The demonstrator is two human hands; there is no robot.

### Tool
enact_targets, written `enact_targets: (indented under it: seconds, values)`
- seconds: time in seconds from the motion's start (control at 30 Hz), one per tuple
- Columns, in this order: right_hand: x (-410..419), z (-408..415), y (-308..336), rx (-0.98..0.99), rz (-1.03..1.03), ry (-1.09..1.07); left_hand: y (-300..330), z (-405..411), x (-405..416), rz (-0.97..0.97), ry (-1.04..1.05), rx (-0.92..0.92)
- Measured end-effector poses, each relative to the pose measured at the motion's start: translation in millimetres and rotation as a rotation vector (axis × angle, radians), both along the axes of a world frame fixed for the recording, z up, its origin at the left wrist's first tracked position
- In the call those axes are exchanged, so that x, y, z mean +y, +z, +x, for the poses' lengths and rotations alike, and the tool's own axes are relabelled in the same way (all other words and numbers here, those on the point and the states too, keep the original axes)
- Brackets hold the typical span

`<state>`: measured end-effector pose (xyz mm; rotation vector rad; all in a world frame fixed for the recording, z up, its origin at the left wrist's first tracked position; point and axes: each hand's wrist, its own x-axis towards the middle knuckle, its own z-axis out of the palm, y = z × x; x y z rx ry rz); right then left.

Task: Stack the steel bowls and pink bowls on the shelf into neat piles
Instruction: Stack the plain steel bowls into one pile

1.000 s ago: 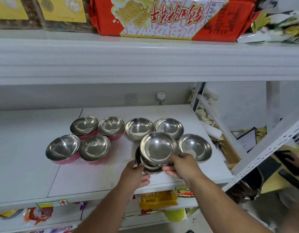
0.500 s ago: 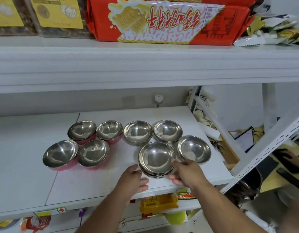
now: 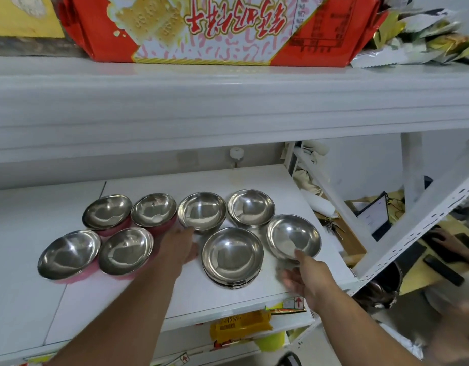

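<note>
Four pink bowls with steel insides sit on the left of the white shelf (image 3: 122, 299): two at the back (image 3: 107, 212) (image 3: 154, 210) and two in front (image 3: 69, 253) (image 3: 125, 250). On the right, single steel bowls stand at the back (image 3: 202, 211) (image 3: 251, 207) and at the right (image 3: 294, 237). A short stack of steel bowls (image 3: 232, 256) rests near the front. My left hand (image 3: 179, 247) lies between the pink bowls and the stack, fingertips at the near rim of the back-left steel bowl. My right hand (image 3: 304, 276) has its thumb on the right bowl's near rim, fingers spread on the shelf.
The upper shelf (image 3: 228, 101) hangs low over the bowls and carries a red biscuit packet (image 3: 201, 27). A slanted white frame post (image 3: 413, 228) borders the right side. Another person's hand (image 3: 450, 241) shows at the far right. Yellow packets (image 3: 241, 326) lie on the shelf below.
The steel bowl I held above the stack now sits on it. Both hands have let go; the left moved up towards the back-left steel bowl, the right towards the right bowl.
</note>
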<state>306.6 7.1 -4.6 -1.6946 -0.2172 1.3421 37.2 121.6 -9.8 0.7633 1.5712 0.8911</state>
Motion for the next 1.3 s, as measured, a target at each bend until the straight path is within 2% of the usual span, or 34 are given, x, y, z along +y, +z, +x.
enact_targets:
  seconds: [0.23,0.7,1.0,1.17,1.3]
  values:
    - [15.6,10.4,0.4,0.063,0.004,-0.065,-2.7,10.0,12.0,-0.054,0.042,-0.142]
    - [12.0,21.0,0.2,-0.03,-0.027,-0.066,2.0,12.9,22.0,-0.026,0.108,-0.17]
    - [-12.8,19.4,35.2,-0.049,0.122,-0.17,43.0,-8.4,-8.2,0.09,0.053,-0.046]
    - [-21.6,8.7,63.5,-0.075,0.247,-0.151,69.8,-16.5,-38.7,0.101,-0.074,0.007]
    - [-25.1,-2.0,80.5,-0.1,0.31,-0.096,81.5,-6.5,-68.8,0.111,-0.184,0.125]
